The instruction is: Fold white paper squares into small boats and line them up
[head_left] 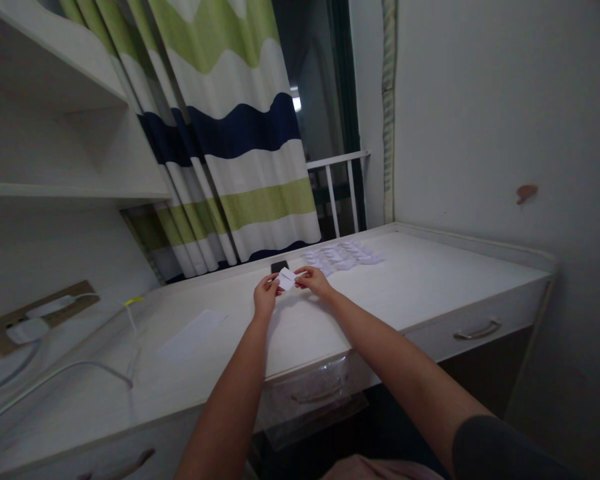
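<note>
As the left hand (266, 297) and right hand (314, 283) meet above the surface (420, 280), a small white slip (286, 279) sits directly between them, tilted and printed with a thin dark line. Both hands are curled almost closed, their fingertips (300, 272) pinching the slip at opposite edges, and neither has hold of anything else.

Just beyond the slip, at 12 o'clock, lies a black phone (280, 267), partly hidden behind it. A loose spread of paper pieces (340, 256) lies at 1 o'clock, a little farther from the hands. A white sheet (193, 337) lies flat at 8 o'clock. Farther off, at 9 o'clock, a white plug (27, 330) sits at a wall socket panel (83, 299), with a cable (55, 377) trailing across the surface. A striped curtain (240, 133) hangs at 12 o'clock.
</note>
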The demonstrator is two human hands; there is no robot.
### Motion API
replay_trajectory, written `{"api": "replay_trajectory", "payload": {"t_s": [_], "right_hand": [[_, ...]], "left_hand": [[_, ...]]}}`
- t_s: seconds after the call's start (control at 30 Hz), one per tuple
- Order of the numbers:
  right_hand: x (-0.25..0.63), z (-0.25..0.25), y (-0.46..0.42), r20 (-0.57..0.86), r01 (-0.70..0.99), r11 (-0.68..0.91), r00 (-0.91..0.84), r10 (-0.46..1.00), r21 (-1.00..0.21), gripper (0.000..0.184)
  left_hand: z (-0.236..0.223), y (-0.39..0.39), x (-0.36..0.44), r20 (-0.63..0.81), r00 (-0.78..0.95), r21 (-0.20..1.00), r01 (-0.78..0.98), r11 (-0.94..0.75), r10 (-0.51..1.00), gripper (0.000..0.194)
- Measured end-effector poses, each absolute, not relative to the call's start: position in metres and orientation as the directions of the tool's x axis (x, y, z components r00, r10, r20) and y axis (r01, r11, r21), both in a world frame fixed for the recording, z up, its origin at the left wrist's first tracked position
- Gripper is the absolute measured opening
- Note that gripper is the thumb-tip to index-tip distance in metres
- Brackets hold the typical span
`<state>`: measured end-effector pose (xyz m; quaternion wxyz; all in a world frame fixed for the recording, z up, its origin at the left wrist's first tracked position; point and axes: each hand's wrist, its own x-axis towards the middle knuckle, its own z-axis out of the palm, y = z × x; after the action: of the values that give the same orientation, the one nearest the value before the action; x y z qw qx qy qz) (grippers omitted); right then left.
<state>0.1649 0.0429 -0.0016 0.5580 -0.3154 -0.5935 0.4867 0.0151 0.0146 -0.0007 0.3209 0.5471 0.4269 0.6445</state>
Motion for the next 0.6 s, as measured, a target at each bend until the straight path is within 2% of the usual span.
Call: {"api": "replay_trajectory", "payload": {"t_s": [0.23, 0.6], "right_hand": [[0.1647, -0.0011, 0.0421, 0.331, -0.207, 0.293, -0.187, 0.925, -0.934, 0.016], [0.1680, -0.0009, 0.0429, 0.354, -0.143, 0.335, -0.135, 0.926, -0.931, 0.017]], "left_hand": [[-0.0003, 0.0153, 0.0148, 0.414, -0.196, 0.909, 0.044, -0.414, 0.889, 0.037], [0.0006, 0.0111, 0.0184, 0.375, -0.097, 0.927, 0.007, -0.376, 0.922, 0.048]]}}
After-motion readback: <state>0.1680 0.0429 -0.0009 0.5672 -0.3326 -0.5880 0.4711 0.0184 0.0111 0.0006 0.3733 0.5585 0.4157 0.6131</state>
